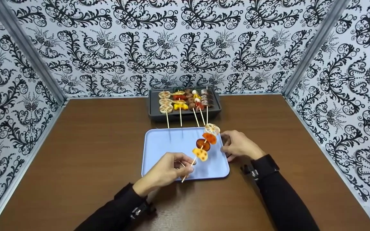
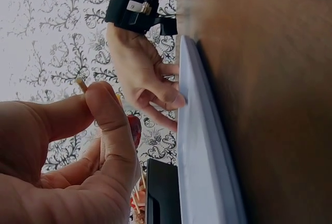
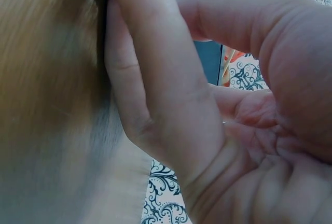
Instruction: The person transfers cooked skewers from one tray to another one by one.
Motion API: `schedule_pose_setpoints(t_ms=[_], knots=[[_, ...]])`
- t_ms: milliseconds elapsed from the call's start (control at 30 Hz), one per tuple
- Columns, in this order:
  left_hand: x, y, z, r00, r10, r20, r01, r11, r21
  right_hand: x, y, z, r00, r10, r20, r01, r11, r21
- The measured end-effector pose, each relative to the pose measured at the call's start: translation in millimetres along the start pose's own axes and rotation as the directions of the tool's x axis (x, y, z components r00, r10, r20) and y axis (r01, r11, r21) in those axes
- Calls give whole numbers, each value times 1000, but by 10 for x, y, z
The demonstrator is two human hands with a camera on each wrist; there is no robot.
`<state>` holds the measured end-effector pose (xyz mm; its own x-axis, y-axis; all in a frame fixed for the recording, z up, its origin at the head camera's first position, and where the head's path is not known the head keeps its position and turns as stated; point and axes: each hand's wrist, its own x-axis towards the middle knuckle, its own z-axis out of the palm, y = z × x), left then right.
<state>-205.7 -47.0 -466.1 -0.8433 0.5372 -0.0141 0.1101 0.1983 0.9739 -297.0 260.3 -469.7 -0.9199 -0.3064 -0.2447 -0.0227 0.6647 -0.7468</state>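
My left hand (image 1: 167,170) pinches the bare stick of a food skewer (image 1: 203,145) between thumb and fingers. The skewer slants up and to the right above a light blue tray (image 1: 159,144). Threaded on it are a lotus root slice (image 1: 212,129), an orange piece, a round brown piece and a spotted yellow piece. At the tray's right edge, my right hand (image 1: 241,144) grips the rim, its thumb on top in the left wrist view. The stick's blunt end (image 2: 81,84) pokes out past the left thumb and finger.
Behind the tray stands a dark grill pan (image 1: 154,110) bearing several skewers (image 1: 179,101), their sticks jutting over its front edge towards the tray. Both rest on a brown wooden table (image 1: 101,144). Patterned walls (image 1: 140,48) enclose the table at the back and sides.
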Motion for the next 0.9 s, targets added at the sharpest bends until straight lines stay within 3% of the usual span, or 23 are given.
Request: schedule_pose_setpoints(t_ms=[400,633,900], knots=[[2,-48,66,999,-26,36,27,999,-36,10,33,-6,1000,-7,21,6,999,36],[5,-75,91,999,-42,16,43,998,-51,1,37,-2,1000,-16,25,15,998,58],[38,-102,168,995,-99,-16,96,983,-155,-16,35,-8,1000,-7,26,5,997,76]])
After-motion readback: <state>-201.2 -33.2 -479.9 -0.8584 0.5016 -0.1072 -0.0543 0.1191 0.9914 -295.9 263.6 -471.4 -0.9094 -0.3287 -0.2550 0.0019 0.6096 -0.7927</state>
